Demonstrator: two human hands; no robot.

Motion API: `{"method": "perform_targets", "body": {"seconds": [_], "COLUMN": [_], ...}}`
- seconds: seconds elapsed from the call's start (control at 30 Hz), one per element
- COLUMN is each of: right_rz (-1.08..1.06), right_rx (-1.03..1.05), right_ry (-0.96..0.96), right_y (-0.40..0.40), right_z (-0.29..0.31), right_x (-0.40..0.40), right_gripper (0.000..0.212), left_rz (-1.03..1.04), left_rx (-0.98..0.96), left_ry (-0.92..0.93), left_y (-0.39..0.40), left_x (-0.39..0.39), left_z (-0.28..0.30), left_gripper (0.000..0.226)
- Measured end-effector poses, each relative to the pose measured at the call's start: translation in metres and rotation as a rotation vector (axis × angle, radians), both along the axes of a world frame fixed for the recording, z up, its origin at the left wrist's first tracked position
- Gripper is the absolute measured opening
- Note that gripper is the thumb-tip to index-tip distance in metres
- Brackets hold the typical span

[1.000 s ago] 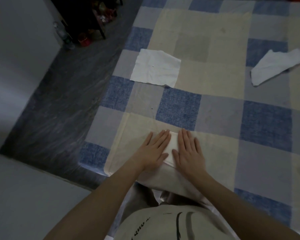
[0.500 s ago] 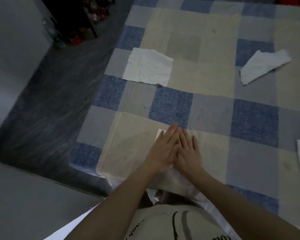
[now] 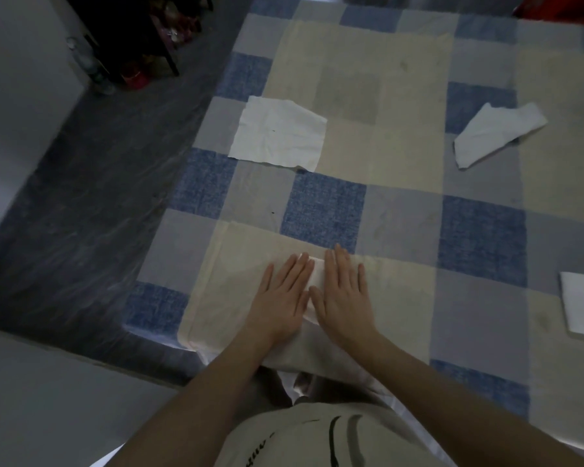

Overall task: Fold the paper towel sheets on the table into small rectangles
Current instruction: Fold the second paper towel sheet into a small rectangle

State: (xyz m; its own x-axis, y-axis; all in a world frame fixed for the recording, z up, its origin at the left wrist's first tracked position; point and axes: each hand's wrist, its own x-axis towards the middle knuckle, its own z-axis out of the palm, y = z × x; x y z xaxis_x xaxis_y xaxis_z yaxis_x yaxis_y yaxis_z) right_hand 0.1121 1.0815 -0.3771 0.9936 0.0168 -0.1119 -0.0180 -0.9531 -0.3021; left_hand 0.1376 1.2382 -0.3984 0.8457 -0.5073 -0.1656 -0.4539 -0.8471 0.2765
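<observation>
A small folded paper towel (image 3: 316, 277) lies near the table's front edge, mostly covered by my hands. My left hand (image 3: 281, 298) lies flat on its left part, fingers stretched out. Beside it, my right hand (image 3: 344, 294) presses flat on the right part. Only a narrow white strip shows between them. An unfolded square sheet (image 3: 279, 133) lies flat at the far left. A loosely folded, crumpled sheet (image 3: 496, 131) lies at the far right. A folded white rectangle (image 3: 582, 306) rests at the right edge of view.
The table carries a blue, grey and cream checked cloth (image 3: 398, 210). Its left edge drops to a dark floor (image 3: 81, 203). A dark shelf with small items (image 3: 139, 38) stands on the floor at the far left.
My hands, overlapped over the towel half a second ago, have slid apart and now lie side by side. The view has shifted, bringing the folded rectangle at the right further into sight.
</observation>
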Motion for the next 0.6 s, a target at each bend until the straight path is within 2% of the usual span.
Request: {"method": "perform_targets", "body": {"seconds": [0.1, 0.2, 0.37, 0.5, 0.6], "right_rz": [0.117, 0.131, 0.114, 0.107, 0.052], "right_rx": [0.093, 0.138, 0.144, 0.079, 0.022], "right_ry": [0.012, 0.034, 0.047, 0.037, 0.035], "right_y": [0.023, 0.036, 0.026, 0.019, 0.016], "right_z": [0.005, -0.003, -0.008, -0.012, -0.015], "right_x": [0.002, -0.003, -0.006, -0.005, -0.006], "right_gripper": [0.068, 0.069, 0.069, 0.068, 0.066], "left_rz": [-0.08, -0.111, -0.108, -0.073, -0.05], "left_rx": [0.075, 0.15, 0.157, 0.123, 0.101], "left_ry": [0.029, 0.024, 0.036, 0.097, 0.06], "left_y": [0.002, 0.001, 0.002, -0.002, -0.001], "left_x": [0.004, 0.005, 0.004, 0.005, 0.003], "left_z": [-0.003, -0.005, -0.006, 0.008, 0.005], "left_gripper": [0.078, 0.084, 0.072, 0.067, 0.064]}}
